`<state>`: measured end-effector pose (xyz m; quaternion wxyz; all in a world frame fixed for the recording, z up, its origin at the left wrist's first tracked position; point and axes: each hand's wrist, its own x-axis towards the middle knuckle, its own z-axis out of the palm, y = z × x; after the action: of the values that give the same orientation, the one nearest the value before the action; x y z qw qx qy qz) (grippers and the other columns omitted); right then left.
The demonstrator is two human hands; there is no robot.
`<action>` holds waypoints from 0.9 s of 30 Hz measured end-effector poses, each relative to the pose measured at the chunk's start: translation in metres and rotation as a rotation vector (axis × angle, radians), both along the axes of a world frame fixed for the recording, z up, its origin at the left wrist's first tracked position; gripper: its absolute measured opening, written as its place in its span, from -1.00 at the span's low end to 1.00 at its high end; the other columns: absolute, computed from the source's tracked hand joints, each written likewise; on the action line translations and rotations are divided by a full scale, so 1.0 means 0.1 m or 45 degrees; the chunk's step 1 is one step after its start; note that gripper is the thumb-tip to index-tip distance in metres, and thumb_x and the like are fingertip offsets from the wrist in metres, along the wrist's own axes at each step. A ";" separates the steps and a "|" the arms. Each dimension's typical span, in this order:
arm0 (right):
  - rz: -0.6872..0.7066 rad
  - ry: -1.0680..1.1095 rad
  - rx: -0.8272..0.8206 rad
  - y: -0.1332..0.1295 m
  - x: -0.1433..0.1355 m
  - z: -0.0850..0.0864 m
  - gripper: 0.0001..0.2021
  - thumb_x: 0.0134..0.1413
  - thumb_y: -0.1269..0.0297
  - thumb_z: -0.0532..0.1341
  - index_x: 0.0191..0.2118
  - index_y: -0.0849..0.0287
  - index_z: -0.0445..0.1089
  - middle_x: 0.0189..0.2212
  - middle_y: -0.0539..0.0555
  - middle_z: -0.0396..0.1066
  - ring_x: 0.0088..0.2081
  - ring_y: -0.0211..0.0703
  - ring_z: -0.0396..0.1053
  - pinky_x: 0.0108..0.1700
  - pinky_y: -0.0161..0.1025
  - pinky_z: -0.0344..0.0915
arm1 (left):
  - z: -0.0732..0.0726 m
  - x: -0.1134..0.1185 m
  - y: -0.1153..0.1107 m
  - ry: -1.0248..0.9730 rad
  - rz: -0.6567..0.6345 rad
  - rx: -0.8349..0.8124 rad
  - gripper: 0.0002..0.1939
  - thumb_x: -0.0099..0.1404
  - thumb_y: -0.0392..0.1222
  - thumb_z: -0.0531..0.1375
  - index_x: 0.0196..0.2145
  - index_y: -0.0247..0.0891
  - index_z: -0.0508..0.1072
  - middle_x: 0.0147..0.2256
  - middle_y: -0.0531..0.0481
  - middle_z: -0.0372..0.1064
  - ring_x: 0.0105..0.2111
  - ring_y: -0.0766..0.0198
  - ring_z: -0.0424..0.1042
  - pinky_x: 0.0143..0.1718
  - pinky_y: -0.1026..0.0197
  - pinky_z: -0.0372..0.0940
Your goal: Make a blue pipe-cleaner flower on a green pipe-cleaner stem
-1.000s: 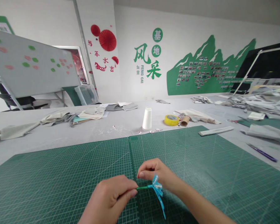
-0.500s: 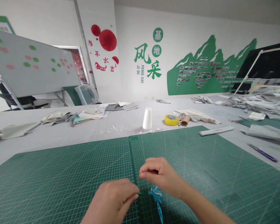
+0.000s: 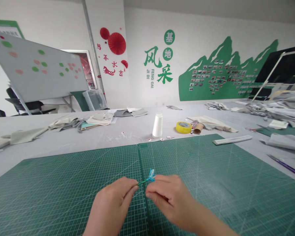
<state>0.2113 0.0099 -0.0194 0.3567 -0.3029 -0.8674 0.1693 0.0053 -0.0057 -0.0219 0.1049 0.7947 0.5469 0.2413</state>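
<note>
A small artificial flower with blue petals (image 3: 151, 175) and a green stem (image 3: 143, 182) is held over the seam between the cutting mats. My left hand (image 3: 113, 203) pinches the stem's left end between thumb and fingertips. Right beside the blue petals is my right hand (image 3: 170, 195), its fingers curled and thumb and fingertips drawn together. Whether it touches the petals or grips something thin, I cannot make out. The lower petals are partly hidden by the right fingers. Beneath both hands lies the green gridded cutting mat (image 3: 88, 173).
Beyond the mats stand a white thread cone (image 3: 157, 126), a yellow tape roll (image 3: 183, 127) and a cardboard tube (image 3: 198, 128). Purple-handled scissors (image 3: 286, 165) lie at the right. Grey fabric pieces (image 3: 285, 142) and a folded strip (image 3: 232, 140) are on the table.
The flower has risen and swung away from me, its blue head now upward beside the right fingers. My left hand has lifted slightly leftward; my right hand has come lower.
</note>
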 end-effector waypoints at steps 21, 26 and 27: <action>-0.199 -0.046 -0.164 0.02 -0.13 -0.23 -0.74 0.31 0.31 0.05 -0.32 0.13 0.47 -0.50 0.01 0.44 -0.45 -0.20 0.36 -0.39 -0.29 0.15 | 0.02 -0.06 0.03 -0.324 0.232 0.102 -0.82 0.31 -0.12 0.15 -0.27 -0.10 0.57 -0.27 0.07 0.59 -0.25 0.12 0.56 -0.27 0.17 0.44; -0.193 0.051 -0.261 0.02 -0.16 -0.28 -0.77 0.29 0.31 0.08 -0.30 0.13 0.49 -0.45 0.01 0.48 -0.42 -0.20 0.38 -0.34 -0.29 0.22 | 0.01 -0.06 0.04 -0.367 0.262 0.075 -0.83 0.31 -0.10 0.16 -0.28 -0.11 0.56 -0.28 0.07 0.59 -0.26 0.12 0.56 -0.29 0.18 0.43; -0.193 0.065 -0.268 0.02 -0.16 -0.29 -0.77 0.28 0.32 0.09 -0.30 0.13 0.49 -0.45 0.01 0.48 -0.42 -0.20 0.38 -0.33 -0.29 0.22 | 0.01 -0.06 0.04 -0.376 0.262 0.073 -0.83 0.30 -0.10 0.16 -0.28 -0.11 0.56 -0.29 0.07 0.59 -0.27 0.12 0.56 -0.30 0.19 0.43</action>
<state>0.1952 0.0116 -0.0481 0.3568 -0.3990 -0.8100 0.2397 -0.0010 -0.0019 -0.0210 0.1363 0.6932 0.5968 0.3804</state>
